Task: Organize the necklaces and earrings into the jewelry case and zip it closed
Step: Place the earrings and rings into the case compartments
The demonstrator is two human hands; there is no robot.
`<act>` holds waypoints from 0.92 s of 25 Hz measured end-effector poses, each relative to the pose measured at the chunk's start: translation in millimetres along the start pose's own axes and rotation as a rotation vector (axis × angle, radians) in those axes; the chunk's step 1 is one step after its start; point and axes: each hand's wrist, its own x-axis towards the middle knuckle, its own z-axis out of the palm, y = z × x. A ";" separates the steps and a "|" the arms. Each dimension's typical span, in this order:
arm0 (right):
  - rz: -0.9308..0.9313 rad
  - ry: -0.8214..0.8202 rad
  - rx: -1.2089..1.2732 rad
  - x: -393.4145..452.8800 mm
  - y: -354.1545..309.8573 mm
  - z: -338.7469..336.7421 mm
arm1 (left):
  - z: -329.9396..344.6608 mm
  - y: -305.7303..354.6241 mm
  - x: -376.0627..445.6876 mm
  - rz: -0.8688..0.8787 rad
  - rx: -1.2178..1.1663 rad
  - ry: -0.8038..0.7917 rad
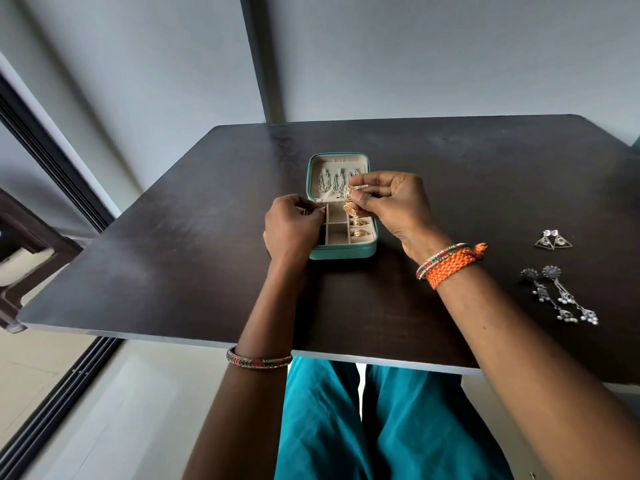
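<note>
A teal jewelry case (341,251) lies open on the dark tabletop (173,258), lid flat away from the person. Silver necklaces (330,183) hang in loops inside the lid. The right hand (391,202) pinches a gold dangling earring (350,202) between thumb and fingers, holding it just above the case's compartments — two of the right-hand ones already hold gold pieces (358,227). The left hand (292,225) rests at the case's left edge, fingers curled; whether that grip holds anything, I cannot tell. Well off to the right lie a pair of triangular earrings (553,240) and a pair of long silver earrings (557,294).
</note>
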 end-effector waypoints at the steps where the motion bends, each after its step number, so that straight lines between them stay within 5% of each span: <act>1: 0.001 0.003 -0.011 2.5 -1.0 0.6 | 0.7 1.1 -1.8 0.029 0.034 0.020; 23: -0.027 -0.084 -0.364 30.1 4.7 46.4 | -8.5 -5.3 1.9 -0.105 -0.205 0.078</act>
